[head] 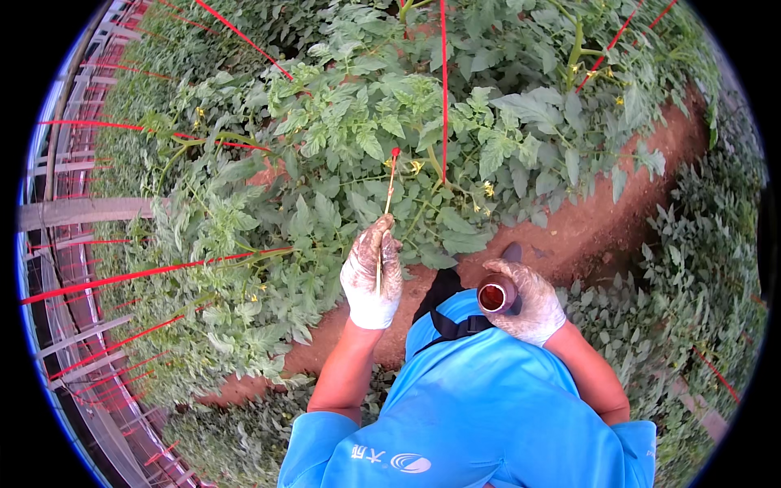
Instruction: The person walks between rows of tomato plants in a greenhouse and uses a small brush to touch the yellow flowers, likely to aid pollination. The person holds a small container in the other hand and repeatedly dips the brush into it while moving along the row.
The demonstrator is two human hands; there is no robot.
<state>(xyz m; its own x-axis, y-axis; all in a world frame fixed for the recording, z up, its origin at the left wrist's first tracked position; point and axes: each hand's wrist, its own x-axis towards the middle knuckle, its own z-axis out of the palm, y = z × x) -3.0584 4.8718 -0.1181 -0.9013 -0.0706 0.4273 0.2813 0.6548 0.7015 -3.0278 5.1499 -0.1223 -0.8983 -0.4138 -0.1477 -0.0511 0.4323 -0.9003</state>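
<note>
My left hand (371,271), in a soiled white glove, pinches a thin stick (389,194) with a red-coated tip. The stick points up and away from me, and its tip appears beside small yellow flowers (417,166) on a tomato plant (366,122); whether they touch, I cannot tell. Close to my waist, my right hand (531,302), also gloved, is wrapped around a small dark-brown bottle (503,283). Its open mouth faces up towards me, showing red inside. My glove covers much of the bottle's side.
Red strings (444,91) run taut among the tomato plants. Bare reddish soil (586,219) forms a path between the rows. More foliage (701,244) stands to my right. At far left are pale slats (85,212) and a sheet-like wall. A black strap with a buckle (476,324) crosses my blue shirt.
</note>
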